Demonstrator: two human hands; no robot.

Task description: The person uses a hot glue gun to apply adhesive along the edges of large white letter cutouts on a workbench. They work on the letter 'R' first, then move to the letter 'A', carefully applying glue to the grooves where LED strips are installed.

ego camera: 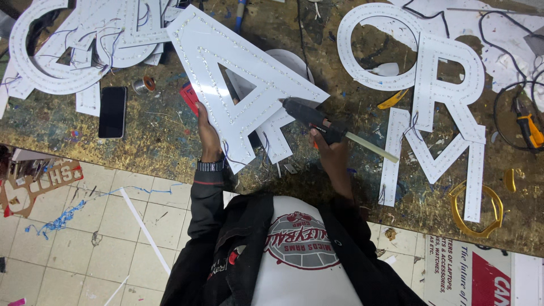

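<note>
My left hand (208, 135) grips the lower left leg of a large white letter panel shaped like an A (241, 76), studded with rows of small lights, and holds it tilted above the workbench. My right hand (330, 152) holds a black glue gun (310, 117) with a pale glue stick jutting from its back. The gun's nozzle touches the right edge of the A panel. Thin wires hang from the panel's underside. A second white letter piece lies beneath it.
The worn wooden workbench (164, 133) carries more white lit letters: a ring shape (381, 48), an R (447, 85), an M (436, 161) and a pile at the left (73, 45). A black phone (113, 111), yellow-handled pliers (530, 129), cables and a yellow ring (476, 209) lie about. Tiled floor below.
</note>
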